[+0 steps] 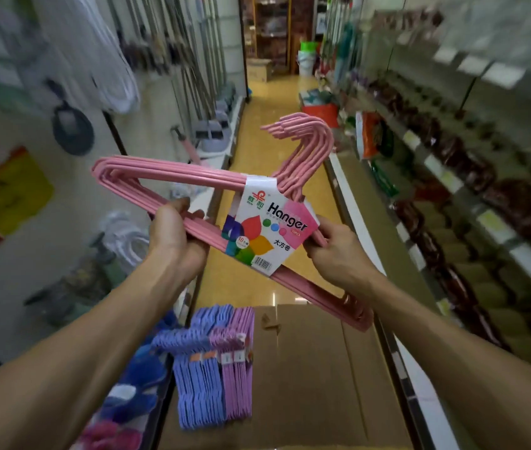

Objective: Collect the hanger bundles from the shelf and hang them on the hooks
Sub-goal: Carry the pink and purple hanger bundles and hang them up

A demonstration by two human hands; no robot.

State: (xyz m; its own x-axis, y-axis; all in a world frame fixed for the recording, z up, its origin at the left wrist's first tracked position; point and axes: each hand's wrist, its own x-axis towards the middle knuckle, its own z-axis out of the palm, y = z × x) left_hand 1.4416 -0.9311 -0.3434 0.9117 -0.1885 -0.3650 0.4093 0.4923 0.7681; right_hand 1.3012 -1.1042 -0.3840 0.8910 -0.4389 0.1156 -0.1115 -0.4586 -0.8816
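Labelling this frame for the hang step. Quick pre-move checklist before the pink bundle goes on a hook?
1. Both hands on the bundle: ok. Left hand grips the lower bar, right hand grips near the label's right edge.
2. pink hanger bundle held together: ok, the paper label wraps the hangers.
3. Hook ends free: ok, nothing caught on them, pointing up and away.
4. Target hook located: cannot tell, the shelves on both sides are blurred.
5. Remaining stock: ok, purple hanger bundles lie below beside the cardboard box.
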